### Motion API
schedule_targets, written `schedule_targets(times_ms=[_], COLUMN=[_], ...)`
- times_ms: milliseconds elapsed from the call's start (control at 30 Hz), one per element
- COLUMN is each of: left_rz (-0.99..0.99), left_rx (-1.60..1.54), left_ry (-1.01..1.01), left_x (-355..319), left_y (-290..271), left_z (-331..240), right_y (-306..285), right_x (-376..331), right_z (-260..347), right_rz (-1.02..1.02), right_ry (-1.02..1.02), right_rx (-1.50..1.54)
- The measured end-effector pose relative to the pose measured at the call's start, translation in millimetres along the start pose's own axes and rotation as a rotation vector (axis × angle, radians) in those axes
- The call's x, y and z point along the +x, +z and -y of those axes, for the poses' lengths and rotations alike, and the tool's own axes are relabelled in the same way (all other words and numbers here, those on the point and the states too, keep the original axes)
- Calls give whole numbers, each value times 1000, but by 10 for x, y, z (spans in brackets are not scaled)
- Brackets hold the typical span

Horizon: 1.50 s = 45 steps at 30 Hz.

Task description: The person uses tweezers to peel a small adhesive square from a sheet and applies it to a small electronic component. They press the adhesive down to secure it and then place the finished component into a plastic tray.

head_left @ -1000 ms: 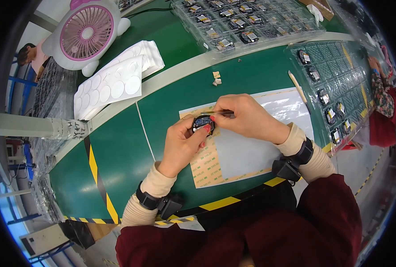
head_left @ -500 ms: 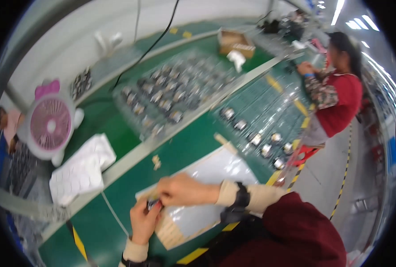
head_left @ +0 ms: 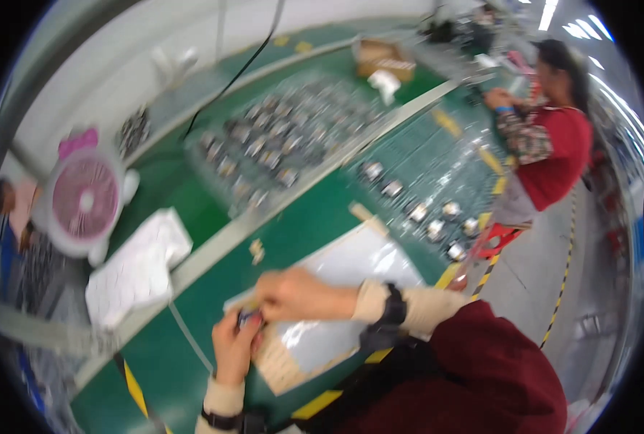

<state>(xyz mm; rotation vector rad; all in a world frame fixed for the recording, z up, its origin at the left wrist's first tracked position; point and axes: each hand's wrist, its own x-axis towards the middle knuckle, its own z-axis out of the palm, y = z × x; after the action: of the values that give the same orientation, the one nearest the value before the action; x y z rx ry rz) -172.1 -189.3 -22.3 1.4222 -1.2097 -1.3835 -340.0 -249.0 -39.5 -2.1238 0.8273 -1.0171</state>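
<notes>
My left hand (head_left: 233, 346) grips a small dark-and-silver part (head_left: 246, 317) between thumb and fingers. From the right, my right hand (head_left: 293, 295) reaches across with its fingers pinched together right against that part; what they pinch is hidden. Below both hands lies a board with a whitish, glossy sheet (head_left: 314, 354) and a pale tan strip (head_left: 282, 370) along its near-left edge. Small tan pieces (head_left: 256, 251) rest on the green bench just beyond my hands.
Several small metal-and-black parts (head_left: 417, 212) sit at the right on plastic film. Many similar ones fill a clear tray (head_left: 271, 148) on the back shelf. A pink-and-white fan (head_left: 85, 201), crumpled white packaging (head_left: 137, 271) and a cardboard box (head_left: 385, 61) stand around; a co-worker (head_left: 553, 145) is at far right.
The view has shifted slightly. Both hands stay together at the small part, with only slight movement of the fingers. Nothing is visibly taken up or put down.
</notes>
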Motion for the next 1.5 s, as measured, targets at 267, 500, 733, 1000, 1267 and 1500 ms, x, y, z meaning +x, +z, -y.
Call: schedule_targets(times_ms=[267, 500, 733, 1000, 1267, 1500], left_rz=[5, 42, 59, 73, 41, 35], left_rx=[-215, -259, -104, -120, -174, -277], left_ry=[-50, -49, -5, -16, -60, -102], left_x=[88, 47, 31, 54, 48, 59], left_y=[-31, -20, -9, -11, -4, 3], left_z=[103, 83, 75, 84, 51, 8], right_y=[-214, -148, -150, -141, -222, -233], right_x=[114, 57, 53, 50, 97, 80], right_z=[99, 107, 141, 116, 122, 98], right_rz=[29, 131, 106, 40, 60, 224], right_ry=[279, 358, 161, 106, 345, 433], right_rx=[212, 264, 32, -10, 268, 285])
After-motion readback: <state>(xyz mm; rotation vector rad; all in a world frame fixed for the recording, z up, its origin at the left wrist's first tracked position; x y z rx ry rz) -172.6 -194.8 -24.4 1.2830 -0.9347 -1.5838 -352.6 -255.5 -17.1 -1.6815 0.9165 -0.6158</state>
